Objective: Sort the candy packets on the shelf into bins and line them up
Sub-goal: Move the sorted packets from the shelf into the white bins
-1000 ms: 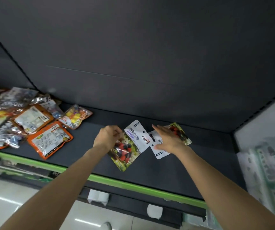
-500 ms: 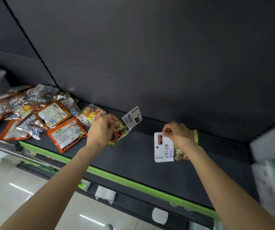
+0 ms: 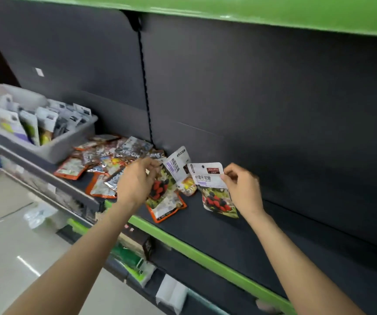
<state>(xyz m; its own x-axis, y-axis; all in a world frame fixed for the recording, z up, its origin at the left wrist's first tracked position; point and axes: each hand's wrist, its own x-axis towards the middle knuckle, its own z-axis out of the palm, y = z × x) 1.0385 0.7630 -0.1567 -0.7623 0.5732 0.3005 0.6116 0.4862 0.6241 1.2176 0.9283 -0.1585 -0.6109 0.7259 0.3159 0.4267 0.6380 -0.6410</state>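
Shop aisle, dark shelf [image 3: 239, 228] with green edging, candy packets [image 3: 115, 160]

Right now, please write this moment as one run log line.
left hand: holds berry packet | right hand: holds second berry packet | grey bin: partly filled, far left | loose pile: unsorted on shelf

Both bare arms reach forward and up from the bottom of the view, the hands level and near each other.

The left hand [image 3: 137, 180] shows its back, wrist bent slightly, fingers curled with thumb and forefinger pinched together at the top right. The right hand [image 3: 244, 189] is turned thumb-side to the camera, its fingers [image 3: 229, 172] bent in a pinch at its left side. Both forearms are bare, unsleeved, and run diagonally inward.
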